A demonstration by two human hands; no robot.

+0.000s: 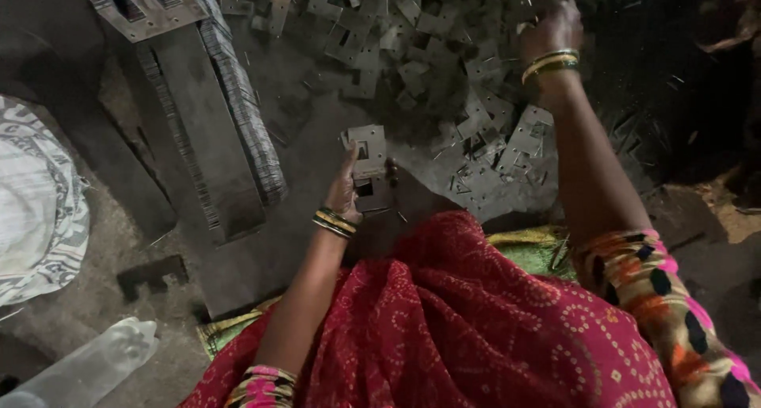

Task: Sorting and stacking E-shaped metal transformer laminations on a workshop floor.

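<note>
My left hand [347, 184] holds a small stack of flat grey metal plates [367, 156] with square holes, upright just above my lap. My right hand [552, 29] reaches far out over a loose heap of the same metal plates [412, 51] on the floor, its fingers closed on something small in the pile; what it grips is too dark to tell. Both wrists wear yellow and green bangles. A red dotted cloth [476, 321] covers my lap below the hands.
Long rows of neatly stacked plates [242, 99] run along a dark board [198, 139] at the left. A patterned white cloth [36, 202] lies at the far left, a clear plastic bottle [95, 364] at the bottom left. Dark ground lies at the right.
</note>
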